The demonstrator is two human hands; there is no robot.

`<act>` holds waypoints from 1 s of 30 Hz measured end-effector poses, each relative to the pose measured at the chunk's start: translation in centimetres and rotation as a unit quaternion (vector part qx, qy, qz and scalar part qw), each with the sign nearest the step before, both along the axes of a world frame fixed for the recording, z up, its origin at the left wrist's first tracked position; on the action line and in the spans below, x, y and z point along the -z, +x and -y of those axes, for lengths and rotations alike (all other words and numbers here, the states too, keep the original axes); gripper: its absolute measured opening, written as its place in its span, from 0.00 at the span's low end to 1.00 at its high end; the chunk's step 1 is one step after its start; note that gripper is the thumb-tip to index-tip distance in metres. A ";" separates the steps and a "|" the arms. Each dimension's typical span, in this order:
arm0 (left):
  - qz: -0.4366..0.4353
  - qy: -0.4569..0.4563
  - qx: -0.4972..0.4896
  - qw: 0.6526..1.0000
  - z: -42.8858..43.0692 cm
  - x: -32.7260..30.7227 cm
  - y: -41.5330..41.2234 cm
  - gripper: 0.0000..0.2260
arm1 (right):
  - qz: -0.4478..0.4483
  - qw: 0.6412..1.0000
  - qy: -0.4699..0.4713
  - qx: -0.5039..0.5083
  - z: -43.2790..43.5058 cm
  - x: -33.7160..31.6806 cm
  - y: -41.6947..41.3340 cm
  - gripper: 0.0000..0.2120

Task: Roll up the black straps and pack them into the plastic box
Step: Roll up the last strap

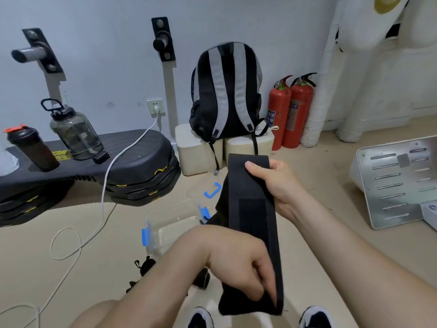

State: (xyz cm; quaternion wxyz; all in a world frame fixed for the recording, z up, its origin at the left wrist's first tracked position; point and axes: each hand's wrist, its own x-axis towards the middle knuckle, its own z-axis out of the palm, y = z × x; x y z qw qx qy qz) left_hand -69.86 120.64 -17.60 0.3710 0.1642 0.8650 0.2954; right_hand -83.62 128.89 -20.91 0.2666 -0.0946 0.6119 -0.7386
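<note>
- Above the floor, the left hand (241, 266) is gripping the black strap (251, 214) at its near end.
- The right hand (279, 183) is pinching the far end.
- The plastic box (175, 229) is sitting underneath.

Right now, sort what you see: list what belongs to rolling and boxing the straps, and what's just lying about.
Job: black strap, gripped by the left hand and right hand; clear plastic box on the floor.
Lying about: backpack, fire extinguishers, water jug, shaker bottle, white cable.
</note>
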 end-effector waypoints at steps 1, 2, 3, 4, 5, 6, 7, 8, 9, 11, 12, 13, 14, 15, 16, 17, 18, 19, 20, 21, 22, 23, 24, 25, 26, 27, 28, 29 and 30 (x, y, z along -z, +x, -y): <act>0.020 0.014 -0.008 1.000 0.9 -0.4 0.3 0.12 | -0.017 1.000 -0.001 0.005 -0.1 -0.1 0.0 0.08; 0.019 0.041 -0.047 0.998 1.8 -0.9 0.5 0.13 | -0.044 0.999 0.003 0.006 -0.2 -0.1 0.1 0.07; -0.014 0.076 -0.127 0.989 2.9 -1.3 0.5 0.15 | -0.077 0.997 0.011 0.002 -0.4 -0.3 0.1 0.07; -0.075 0.109 -0.253 0.958 4.0 -1.6 0.3 0.17 | -0.114 0.993 0.022 -0.006 -0.6 -0.5 0.2 0.07; -0.150 0.127 -0.401 0.895 5.0 -1.7 -0.1 0.19 | -0.152 0.987 0.038 -0.024 -0.9 -0.8 0.4 0.08; -0.208 0.131 -0.532 0.810 6.0 -1.6 -0.7 0.21 | -0.188 0.979 0.057 -0.049 -1.2 -1.2 0.7 0.08; -0.218 0.133 -0.611 0.749 6.7 -1.5 -1.4 0.23 | -0.220 0.969 0.077 -0.081 -1.5 -1.5 1.2 0.07; -0.186 0.157 -0.645 0.724 7.1 -1.2 -2.1 0.24 | -0.255 0.955 0.099 -0.117 -1.7 -1.7 1.7 0.06; -0.143 0.210 -0.648 0.718 6.9 -0.9 -2.6 0.23 | -0.289 0.937 0.130 -0.147 -1.8 -1.8 2.1 0.05; -0.125 0.335 -0.633 0.686 6.1 -0.4 -3.3 0.14 | -0.363 0.896 0.197 -0.164 -1.7 -1.5 2.7 0.14; -0.142 0.392 -0.629 0.656 5.7 -0.5 -3.6 0.10 | -0.382 0.883 0.217 -0.165 -1.7 -1.2 2.7 0.15; -0.154 0.443 -0.624 0.626 5.6 -0.6 -3.7 0.14 | -0.383 0.880 0.226 -0.165 -1.6 -1.0 2.5 0.12; -0.151 0.488 -0.612 0.603 5.6 -0.8 -3.8 0.22 | -0.374 0.883 0.230 -0.168 -1.6 -0.9 2.4 0.09; -0.146 0.522 -0.595 0.593 5.7 -0.8 -3.8 0.28 | -0.355 0.888 0.236 -0.172 -1.7 -0.8 2.3 0.07; -0.143 0.539 -0.575 0.599 5.7 -1.0 -3.9 0.31 | -0.338 0.891 0.244 -0.177 -1.8 -0.7 2.3 0.06; -0.144 0.549 -0.553 0.609 5.6 -1.2 -3.9 0.32 | -0.325 0.891 0.257 -0.184 -1.8 -0.7 2.4 0.05; -0.152 0.552 -0.540 0.618 5.5 -1.5 -3.9 0.30 | -0.315 0.890 0.269 -0.193 -1.8 -0.7 2.6 0.05; -0.163 0.556 -0.528 0.621 5.3 -1.8 -3.8 0.28 | -0.311 0.888 0.276 -0.196 -1.9 -0.8 2.6 0.04; -0.182 0.556 -0.520 0.622 5.3 -2.1 -3.8 0.26 | -0.307 0.889 0.275 -0.200 -2.0 -1.1 2.5 0.06; -0.202 0.560 -0.509 0.622 5.5 -2.2 -3.8 0.24 | -0.294 0.893 0.270 -0.207 -2.3 -1.3 2.2 0.09; -0.223 0.564 -0.501 0.617 5.7 -2.4 -3.7 0.22 | -0.261 0.908 0.253 -0.208 -2.7 -1.5 1.7 0.11; -0.240 0.571 -0.498 0.607 6.1 -2.6 -3.6 0.21 | -0.205 0.933 0.220 -0.196 -3.3 -1.8 1.0 0.15; -0.257 0.571 -0.498 0.600 6.6 -2.7 -3.4 0.20 | -0.133 0.962 0.167 -0.173 -4.0 -2.2 0.4 0.17; -0.268 0.569 -0.503 0.594 6.9 -2.9 -3.1 0.19 | -0.070 0.982 0.105 -0.144 -4.5 -2.7 -0.1 0.18; -0.270 0.567 -0.507 0.590 7.2 -2.9 -2.9 0.18 | -0.033 0.992 0.053 -0.109 -5.0 -3.0 -0.5 0.20; -0.266 0.570 -0.510 0.587 7.4 -2.9 -2.5 0.16 | -0.028 0.997 0.026 -0.074 -5.2 -3.2 -0.8 0.21; -0.259 0.567 -0.508 0.594 7.4 -2.8 -2.3 0.14 | -0.051 0.998 0.029 -0.037 -5.2 -3.4 -0.9 0.22; -0.250 0.556 -0.505 0.611 7.1 -2.8 -2.0 0.13 | -0.091 0.995 0.047 0.001 -5.1 -3.3 -1.0 0.22; -0.245 0.534 -0.501 0.635 6.9 -2.7 -1.8 0.13 | -0.132 0.988 0.068 0.031 -4.9 -3.3 -0.9 0.21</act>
